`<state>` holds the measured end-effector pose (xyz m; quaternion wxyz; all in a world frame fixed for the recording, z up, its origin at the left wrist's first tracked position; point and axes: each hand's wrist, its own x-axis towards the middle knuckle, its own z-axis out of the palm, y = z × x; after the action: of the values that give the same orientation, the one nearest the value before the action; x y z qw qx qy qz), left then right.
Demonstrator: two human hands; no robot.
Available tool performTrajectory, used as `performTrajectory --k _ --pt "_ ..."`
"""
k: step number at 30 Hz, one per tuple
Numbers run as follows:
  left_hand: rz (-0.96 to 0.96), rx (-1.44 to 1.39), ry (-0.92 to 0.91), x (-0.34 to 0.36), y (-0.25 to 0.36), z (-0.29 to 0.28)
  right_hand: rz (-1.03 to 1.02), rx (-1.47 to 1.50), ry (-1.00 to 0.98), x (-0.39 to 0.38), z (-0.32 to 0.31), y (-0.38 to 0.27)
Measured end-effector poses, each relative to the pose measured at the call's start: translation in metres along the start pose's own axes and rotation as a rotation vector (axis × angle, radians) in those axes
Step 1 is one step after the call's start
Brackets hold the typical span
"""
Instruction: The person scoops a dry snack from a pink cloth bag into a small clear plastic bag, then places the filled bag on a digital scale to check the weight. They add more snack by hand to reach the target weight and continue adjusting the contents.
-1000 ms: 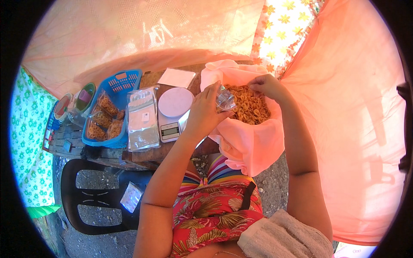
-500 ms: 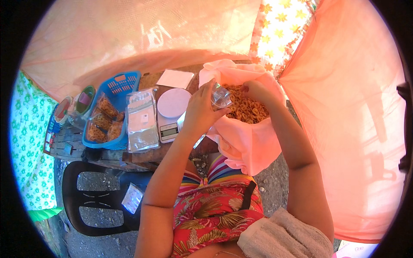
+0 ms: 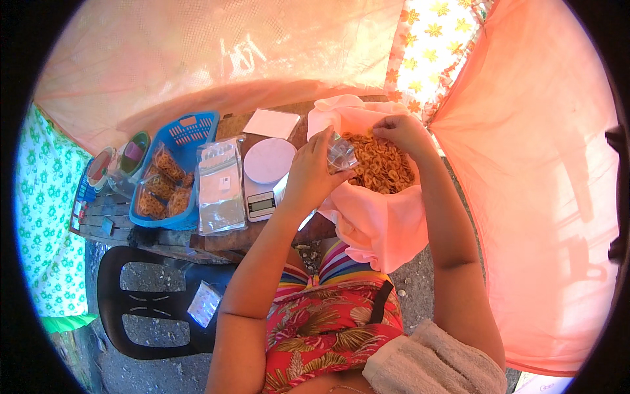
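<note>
My left hand (image 3: 308, 167) is closed on a clear plastic bag (image 3: 341, 154) at the left edge of a container lined with pink cloth (image 3: 374, 223). Banana chips (image 3: 384, 171) fill the container. My right hand (image 3: 403, 134) is over the back right of the chips, fingers curled together; what they hold, if anything, is too small to make out. Left of the container sit a digital scale (image 3: 269, 161) and a stack of flat clear bags (image 3: 220, 200).
A blue basket (image 3: 197, 125) holds several filled bags. Tubs (image 3: 138, 144) and a pale pad (image 3: 272, 121) share the wooden table (image 3: 95, 213). A black plastic chair (image 3: 111, 295) with a small packet on it stands at lower left. Pink tarps (image 3: 538, 217) surround the table.
My right hand dipped into the chips half a second ago and is now lifted a little, fingers at the back of the pile. My left hand stays with the bag.
</note>
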<state>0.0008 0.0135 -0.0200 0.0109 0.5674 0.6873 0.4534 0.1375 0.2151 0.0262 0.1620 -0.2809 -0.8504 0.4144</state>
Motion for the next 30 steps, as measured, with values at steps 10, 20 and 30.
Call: performTrajectory --k 10,20,30 --pt "0.015 0.027 0.022 0.002 0.005 0.004 -0.034 -0.278 0.098 0.011 -0.007 0.007" --pt "0.013 0.011 0.055 -0.001 0.002 0.000 0.343 -0.538 -0.360 0.007 0.027 0.064" --pt "-0.020 0.035 0.056 -0.002 -0.001 -0.010 0.109 -0.089 -0.241 -0.004 -0.014 -0.016"
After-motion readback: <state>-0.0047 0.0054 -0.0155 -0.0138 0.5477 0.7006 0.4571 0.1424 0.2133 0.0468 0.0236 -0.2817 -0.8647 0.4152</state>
